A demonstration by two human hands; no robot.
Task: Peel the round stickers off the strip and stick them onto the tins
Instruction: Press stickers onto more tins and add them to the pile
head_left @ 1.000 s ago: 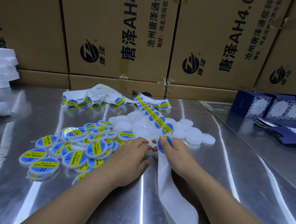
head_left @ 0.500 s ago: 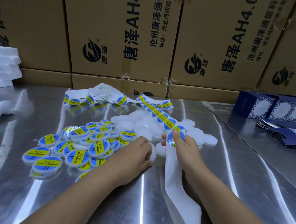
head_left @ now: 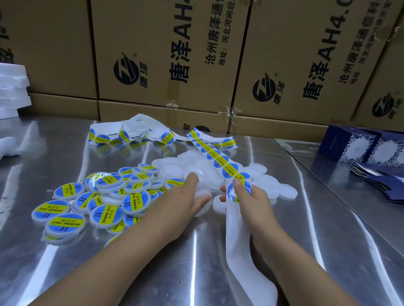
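Steel table (head_left: pixel 190 276): sticker (head_left: pixel 232 193) under right hand (head_left: pixel 254 206)

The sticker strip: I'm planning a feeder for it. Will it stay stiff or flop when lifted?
Probably floppy: the sticker strip drapes over the plain tins and its bare tail curls. Likely light, since the right hand holds it by a pinch.

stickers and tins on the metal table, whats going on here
A person is labelling at a steel table. The right hand pinches the sticker strip at its nearest blue-and-yellow sticker, with bare backing paper trailing toward them. The left hand reaches into the pile of plain tins; whether its fingers grip one is unclear. Labelled tins lie heaped to the left.
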